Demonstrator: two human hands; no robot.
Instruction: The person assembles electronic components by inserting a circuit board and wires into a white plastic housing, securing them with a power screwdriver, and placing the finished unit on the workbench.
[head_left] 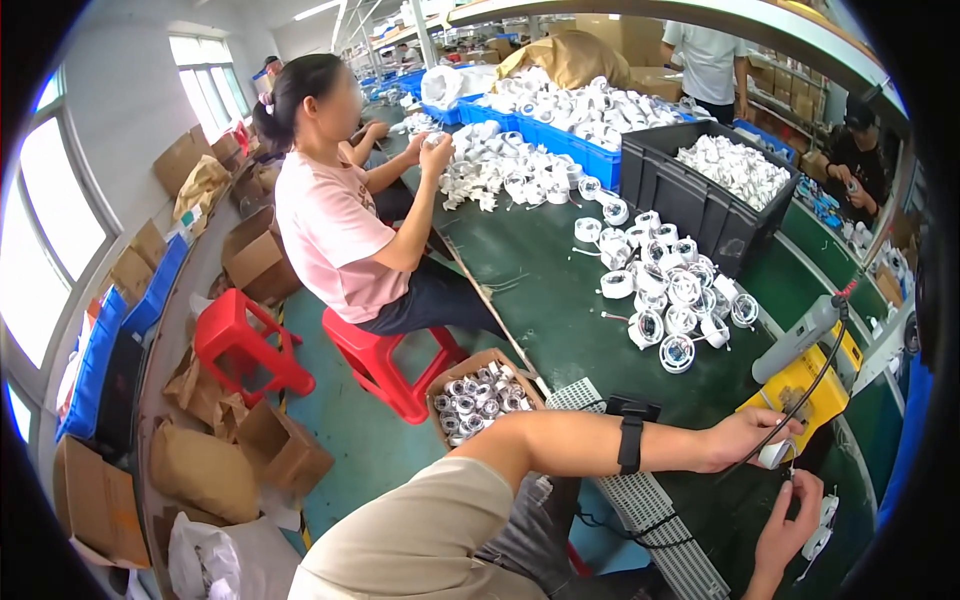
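Gripping a white round part (773,454) in curled fingers, the left hand (742,440) sits beside the yellow machine (812,398); just below the part, the right hand (788,530) pinches what looks like a thin wire (793,468) between thumb and fingertip.

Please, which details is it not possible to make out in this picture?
All in the head view:
White part: its full shape is hidden by the left hand.
Thin item at the right hand: too small to identify.
Right forearm: cut off by the lower edge.
Black bin: its lower contents are hidden by its walls and the white pieces on top.
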